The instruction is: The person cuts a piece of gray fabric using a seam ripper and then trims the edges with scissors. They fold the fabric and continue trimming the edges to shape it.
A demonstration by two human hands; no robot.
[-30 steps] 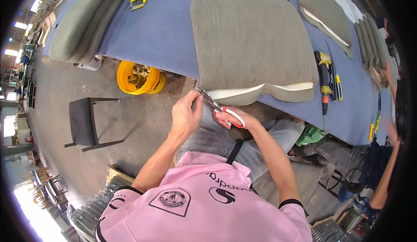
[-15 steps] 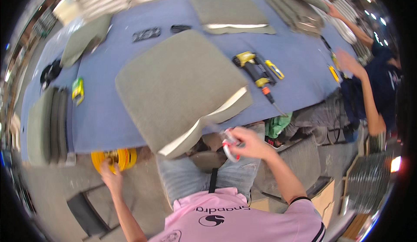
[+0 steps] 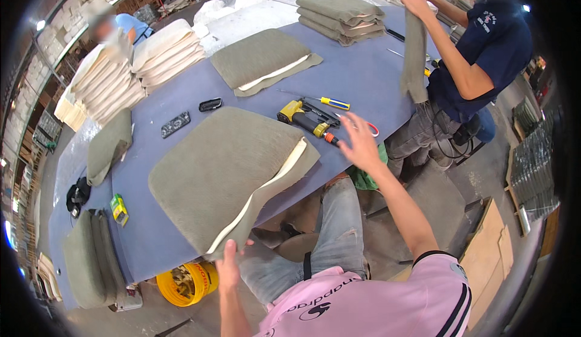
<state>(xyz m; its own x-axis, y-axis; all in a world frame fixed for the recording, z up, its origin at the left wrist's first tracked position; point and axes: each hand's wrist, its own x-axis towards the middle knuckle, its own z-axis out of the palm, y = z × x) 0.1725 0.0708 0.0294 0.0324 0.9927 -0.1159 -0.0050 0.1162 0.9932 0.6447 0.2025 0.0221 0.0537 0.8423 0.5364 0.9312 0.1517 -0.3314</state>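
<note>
Left hand pinches the near corner of the olive seat cushion; right hand, fingers spread and empty, hovers just beside the yellow staple gun, lying leftward

Small green-and-yellow box on the blue table's left edge – beside stacked cushions

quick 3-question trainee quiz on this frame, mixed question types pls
1. True or false: the left hand touches the near corner of the grey-green cushion.
2. The right hand is open beside: A) the yellow power tool B) the yellow bucket C) the stacked cushions
3. What lies just beyond the power tool on the blue table?

Key: 1 true. 2 A. 3 a yellow-handled screwdriver.
</note>
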